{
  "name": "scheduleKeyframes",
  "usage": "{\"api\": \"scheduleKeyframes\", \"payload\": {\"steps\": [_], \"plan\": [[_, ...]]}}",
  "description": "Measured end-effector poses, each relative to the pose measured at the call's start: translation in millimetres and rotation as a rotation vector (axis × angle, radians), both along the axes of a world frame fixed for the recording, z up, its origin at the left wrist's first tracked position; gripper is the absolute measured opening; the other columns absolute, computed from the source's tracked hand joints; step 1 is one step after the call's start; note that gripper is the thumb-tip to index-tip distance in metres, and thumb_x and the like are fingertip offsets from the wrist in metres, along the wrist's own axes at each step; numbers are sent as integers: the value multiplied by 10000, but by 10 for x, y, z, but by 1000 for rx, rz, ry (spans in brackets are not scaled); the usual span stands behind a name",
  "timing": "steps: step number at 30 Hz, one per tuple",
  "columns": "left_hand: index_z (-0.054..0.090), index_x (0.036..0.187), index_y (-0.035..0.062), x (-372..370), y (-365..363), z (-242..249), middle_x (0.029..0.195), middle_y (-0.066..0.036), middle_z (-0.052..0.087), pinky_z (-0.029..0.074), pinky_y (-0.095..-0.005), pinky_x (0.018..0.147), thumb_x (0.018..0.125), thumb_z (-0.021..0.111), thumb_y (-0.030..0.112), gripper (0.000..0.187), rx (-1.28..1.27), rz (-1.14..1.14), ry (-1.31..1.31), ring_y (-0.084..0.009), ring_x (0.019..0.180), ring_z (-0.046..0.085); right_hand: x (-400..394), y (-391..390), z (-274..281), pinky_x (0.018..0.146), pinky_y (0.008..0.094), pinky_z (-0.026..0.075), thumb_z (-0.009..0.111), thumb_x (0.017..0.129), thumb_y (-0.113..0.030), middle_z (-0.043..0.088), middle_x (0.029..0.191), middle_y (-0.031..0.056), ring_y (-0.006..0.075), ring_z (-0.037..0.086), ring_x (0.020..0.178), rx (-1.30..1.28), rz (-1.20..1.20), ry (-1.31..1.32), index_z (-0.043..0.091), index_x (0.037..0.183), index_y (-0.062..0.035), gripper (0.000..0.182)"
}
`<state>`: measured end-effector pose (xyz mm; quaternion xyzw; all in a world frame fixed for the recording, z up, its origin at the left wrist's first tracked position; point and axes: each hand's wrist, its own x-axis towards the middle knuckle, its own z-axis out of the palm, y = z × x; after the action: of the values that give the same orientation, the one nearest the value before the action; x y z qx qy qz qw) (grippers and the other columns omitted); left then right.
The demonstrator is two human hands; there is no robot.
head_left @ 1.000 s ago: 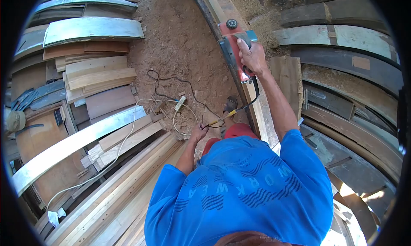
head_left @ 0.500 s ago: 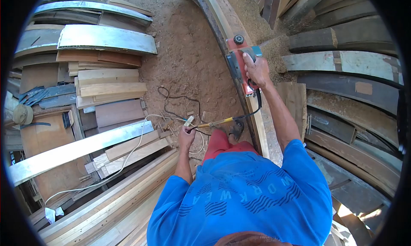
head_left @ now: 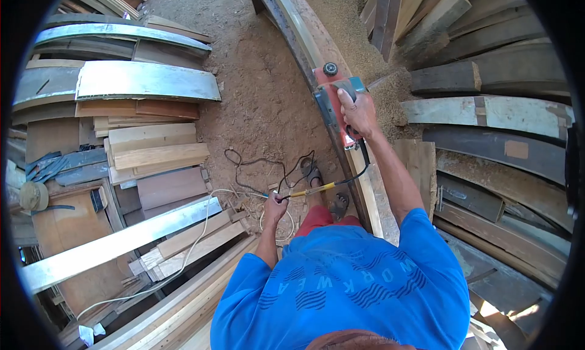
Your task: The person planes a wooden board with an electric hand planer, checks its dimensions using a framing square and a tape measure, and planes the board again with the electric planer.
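Observation:
My right hand (head_left: 358, 113) is wrapped round the rear handle of a red and teal electric planer (head_left: 329, 82). The planer rests on a long, narrow timber piece (head_left: 368, 197) lying along a dark-edged beam (head_left: 303, 36). From its back end runs a black power cord, with a yellow-wrapped stretch (head_left: 322, 188) leading towards my left side. My left hand (head_left: 275, 207) is closed on that cord, low and left of the beam. Just what lies inside its fingers is partly hidden. A black loop of cord (head_left: 250, 163) trails on the ground beyond it.
Stacked boards (head_left: 155, 146) fill the left side, with a white extension cord (head_left: 194, 243) draped over them. More planks (head_left: 499, 115) are piled on the right. Sawdust (head_left: 390, 94) lies beyond the beam. My sandalled feet (head_left: 339, 205) stand on bare earth beside the beam.
The view has shifted, and both feet now show more fully. My left hand sits lower in view, still on the cord; a pale connector seen by it is now hidden. The planer stays in my right hand.

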<state>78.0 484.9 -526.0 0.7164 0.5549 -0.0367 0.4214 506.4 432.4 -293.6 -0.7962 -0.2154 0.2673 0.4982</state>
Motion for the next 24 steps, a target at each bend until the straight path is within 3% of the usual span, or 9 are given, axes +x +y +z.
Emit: {"api": "scheduleKeyframes", "payload": {"steps": [5,8,13,16,19,22,24], "plan": [[646,917,22,292,424,42,805,-141,703,536,-367,716,792,759,238,274,-43,-26,45,-249,767,691,284,459,-89,487,324,453,585,969,-518,573,578,26,128,565,497,30,-40,49,609,696,-21,568],[647,922,14,276,705,-266,821,-141,714,538,-363,714,796,760,235,278,-71,-8,-3,-239,765,694,429,674,-54,500,328,459,581,963,-529,578,591,23,127,570,510,-31,-27,37,613,720,-26,560],[654,938,4,570,1000,-19,817,-136,725,543,-361,700,804,758,242,292,-75,-11,2,-231,741,698,618,1031,-62,546,322,484,553,959,-551,597,615,37,131,605,558,-75,27,-117,643,755,-29,568],[654,938,5,581,1140,-55,794,-136,721,543,-360,688,808,757,251,296,-87,8,-27,-228,720,695,677,1198,85,605,413,500,548,926,-643,634,629,98,227,659,621,-115,33,1,654,841,19,676],[649,930,8,658,1249,79,794,-138,714,542,-363,692,805,760,258,301,-68,1,12,-237,723,691,784,1364,-90,549,374,485,559,923,-660,620,617,73,191,635,571,-55,-2,44,643,841,3,674],[648,925,10,613,1371,-59,800,-136,710,539,-364,696,801,765,268,309,-52,1,-8,-238,737,690,885,1516,-187,473,296,432,615,975,-490,566,630,7,105,542,512,49,-46,142,635,835,-31,481],[649,921,11,676,1456,-50,809,-138,710,537,-367,699,798,770,276,316,-61,34,-27,-241,750,690,980,1591,-208,452,278,401,613,985,-487,541,634,-7,87,507,501,52,-33,151,604,857,-47,458]]}}
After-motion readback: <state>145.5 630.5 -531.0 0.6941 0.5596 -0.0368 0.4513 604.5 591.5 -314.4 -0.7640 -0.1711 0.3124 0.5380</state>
